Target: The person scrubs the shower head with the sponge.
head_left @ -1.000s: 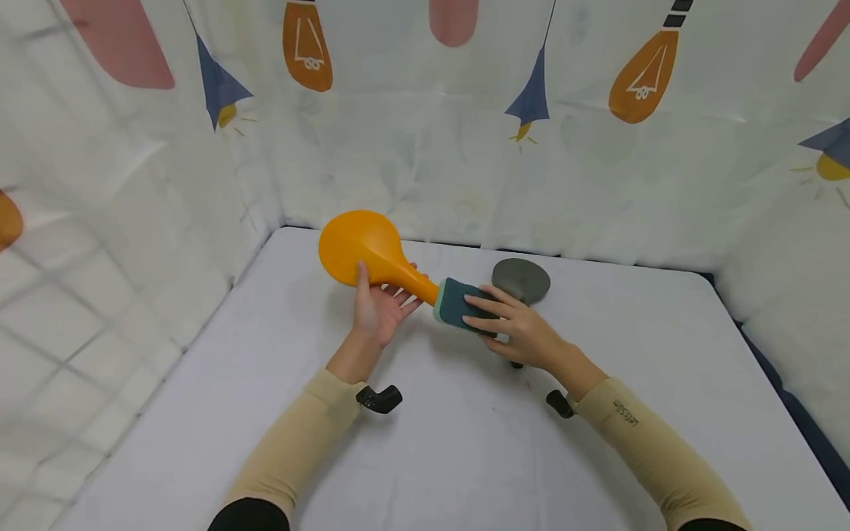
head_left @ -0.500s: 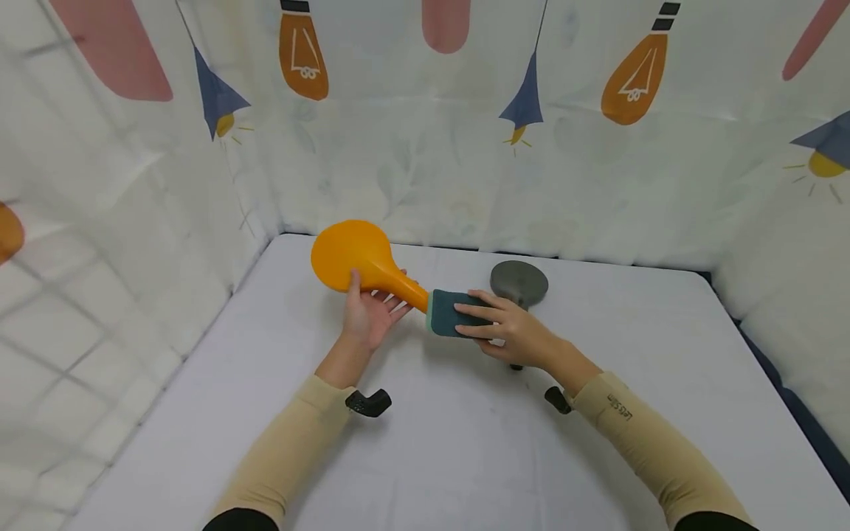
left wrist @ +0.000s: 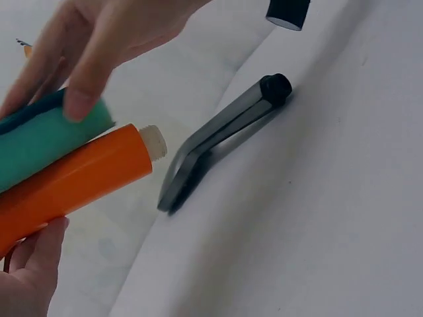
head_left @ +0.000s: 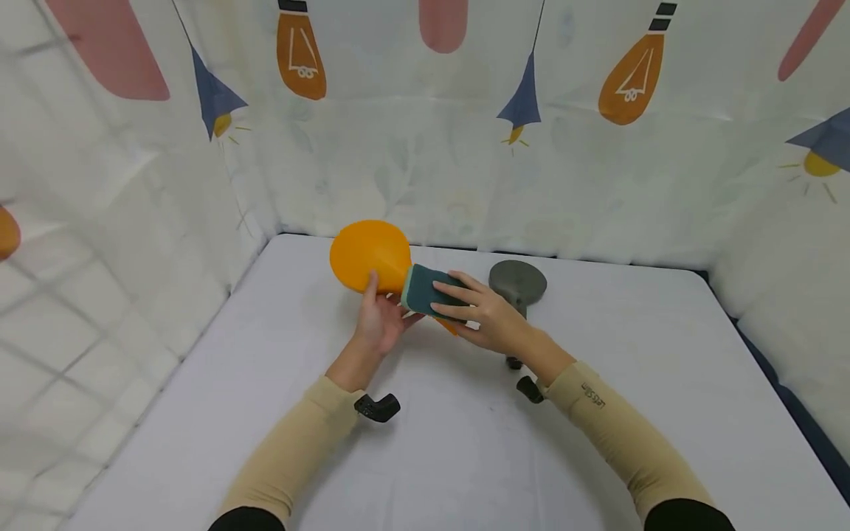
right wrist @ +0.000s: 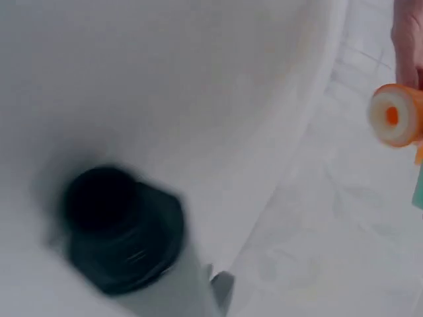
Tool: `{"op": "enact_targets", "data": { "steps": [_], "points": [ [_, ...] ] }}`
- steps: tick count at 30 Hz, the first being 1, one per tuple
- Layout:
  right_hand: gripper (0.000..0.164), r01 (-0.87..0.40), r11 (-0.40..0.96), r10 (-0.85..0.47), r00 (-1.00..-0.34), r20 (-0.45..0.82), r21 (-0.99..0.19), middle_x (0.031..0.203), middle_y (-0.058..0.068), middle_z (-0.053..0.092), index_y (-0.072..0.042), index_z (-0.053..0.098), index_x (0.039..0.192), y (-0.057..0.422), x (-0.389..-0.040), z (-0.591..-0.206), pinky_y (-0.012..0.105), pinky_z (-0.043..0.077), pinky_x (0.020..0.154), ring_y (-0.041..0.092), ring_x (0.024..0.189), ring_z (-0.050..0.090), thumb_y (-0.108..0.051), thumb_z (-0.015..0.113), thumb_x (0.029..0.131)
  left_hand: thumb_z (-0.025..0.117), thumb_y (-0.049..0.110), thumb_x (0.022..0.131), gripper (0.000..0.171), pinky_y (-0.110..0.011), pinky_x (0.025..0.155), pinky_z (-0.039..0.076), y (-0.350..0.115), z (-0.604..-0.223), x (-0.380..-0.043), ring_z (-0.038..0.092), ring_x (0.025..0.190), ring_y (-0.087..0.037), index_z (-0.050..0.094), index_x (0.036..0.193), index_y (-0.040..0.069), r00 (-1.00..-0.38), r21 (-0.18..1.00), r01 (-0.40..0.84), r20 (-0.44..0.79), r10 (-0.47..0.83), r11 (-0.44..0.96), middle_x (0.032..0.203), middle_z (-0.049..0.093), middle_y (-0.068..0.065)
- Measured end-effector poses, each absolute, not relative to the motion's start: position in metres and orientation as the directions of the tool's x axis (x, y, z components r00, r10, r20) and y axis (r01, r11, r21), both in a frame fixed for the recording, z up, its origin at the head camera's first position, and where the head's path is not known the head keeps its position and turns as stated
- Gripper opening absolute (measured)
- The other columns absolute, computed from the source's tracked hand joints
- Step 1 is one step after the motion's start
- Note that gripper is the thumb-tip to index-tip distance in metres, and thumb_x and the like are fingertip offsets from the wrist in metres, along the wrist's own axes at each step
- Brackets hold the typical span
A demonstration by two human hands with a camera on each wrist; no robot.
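Note:
In the head view, my left hand (head_left: 381, 321) holds an orange hand shower head (head_left: 368, 254) above the table, thumb against its round head and the other fingers under its neck. My right hand (head_left: 488, 313) grips a teal sponge (head_left: 432, 290) with a dark green side and lays it over the shower head's handle. The left wrist view shows the sponge (left wrist: 53, 145) along the orange handle (left wrist: 92, 175), whose pale threaded end sticks out. That hollow end (right wrist: 391, 115) also appears in the right wrist view.
A grey shower head (head_left: 518, 280) lies on the white-covered table (head_left: 465, 457) behind my right hand, its dark connector end (head_left: 514, 363) nearer me. A patterned curtain (head_left: 412, 162) hangs behind the table. Black camera mounts (head_left: 377, 408) jut from both wrists.
My right hand has moved the sponge left and up the handle from its end toward the round head. The orange shower head has shifted slightly. The grey one stays put.

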State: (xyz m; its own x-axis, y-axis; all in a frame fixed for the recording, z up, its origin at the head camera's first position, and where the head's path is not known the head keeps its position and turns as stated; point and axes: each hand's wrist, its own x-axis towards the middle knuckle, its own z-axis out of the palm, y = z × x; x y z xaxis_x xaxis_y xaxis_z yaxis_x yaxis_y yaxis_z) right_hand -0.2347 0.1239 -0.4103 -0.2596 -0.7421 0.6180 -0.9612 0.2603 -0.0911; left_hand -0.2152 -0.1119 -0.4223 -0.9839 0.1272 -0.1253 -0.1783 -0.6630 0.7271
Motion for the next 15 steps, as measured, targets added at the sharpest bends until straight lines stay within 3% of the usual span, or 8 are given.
{"op": "enact_targets", "data": {
  "steps": [5, 9, 12, 15],
  "points": [
    [0.055, -0.965, 0.248, -0.762, -0.251, 0.597, -0.089, 0.140, 0.021, 0.060, -0.006, 0.073, 0.127, 0.151, -0.224, -0.422, 0.054, 0.049, 0.102, 0.049, 0.133, 0.048, 0.003, 0.087, 0.074, 0.033, 0.064, 0.105, 0.066, -0.047, 0.104, 0.048, -0.121, -0.419, -0.216, 0.059, 0.121, -0.030, 0.028, 0.156, 0.021, -0.986, 0.734, -0.166, -0.101, 0.135, -0.659, 0.147, 0.047, -0.015],
    [0.058, -0.958, 0.275, -0.759, -0.267, 0.595, -0.079, 0.139, 0.020, 0.060, -0.006, 0.074, 0.125, 0.167, -0.219, -0.430, 0.053, 0.049, 0.100, 0.051, 0.130, 0.050, 0.004, 0.089, 0.070, 0.042, 0.049, 0.109, 0.056, -0.058, 0.108, 0.041, -0.120, -0.419, -0.217, 0.056, 0.127, -0.036, 0.029, 0.156, 0.020, -0.989, 0.757, -0.137, -0.069, 0.131, -0.639, 0.148, 0.046, -0.017],
    [0.060, -0.957, 0.284, -0.754, -0.259, 0.604, -0.056, 0.139, 0.020, 0.061, -0.006, 0.074, 0.124, 0.164, -0.220, -0.428, 0.053, 0.049, 0.100, 0.050, 0.130, 0.050, 0.005, 0.090, 0.068, 0.045, 0.034, 0.111, 0.046, -0.053, 0.103, 0.049, -0.115, -0.421, -0.219, 0.060, 0.120, -0.032, 0.034, 0.152, 0.017, -0.991, 0.778, -0.124, -0.061, 0.122, -0.616, 0.143, 0.050, -0.014],
    [0.059, -0.960, 0.278, -0.747, -0.238, 0.620, -0.034, 0.139, 0.020, 0.061, -0.006, 0.074, 0.124, 0.151, -0.222, -0.421, 0.054, 0.048, 0.102, 0.049, 0.132, 0.050, 0.004, 0.091, 0.069, 0.046, 0.032, 0.111, 0.041, -0.041, 0.093, 0.055, -0.109, -0.424, -0.221, 0.063, 0.108, -0.025, 0.039, 0.148, 0.016, -0.989, 0.790, -0.136, -0.075, 0.126, -0.598, 0.133, 0.055, -0.009]
  ]
}}
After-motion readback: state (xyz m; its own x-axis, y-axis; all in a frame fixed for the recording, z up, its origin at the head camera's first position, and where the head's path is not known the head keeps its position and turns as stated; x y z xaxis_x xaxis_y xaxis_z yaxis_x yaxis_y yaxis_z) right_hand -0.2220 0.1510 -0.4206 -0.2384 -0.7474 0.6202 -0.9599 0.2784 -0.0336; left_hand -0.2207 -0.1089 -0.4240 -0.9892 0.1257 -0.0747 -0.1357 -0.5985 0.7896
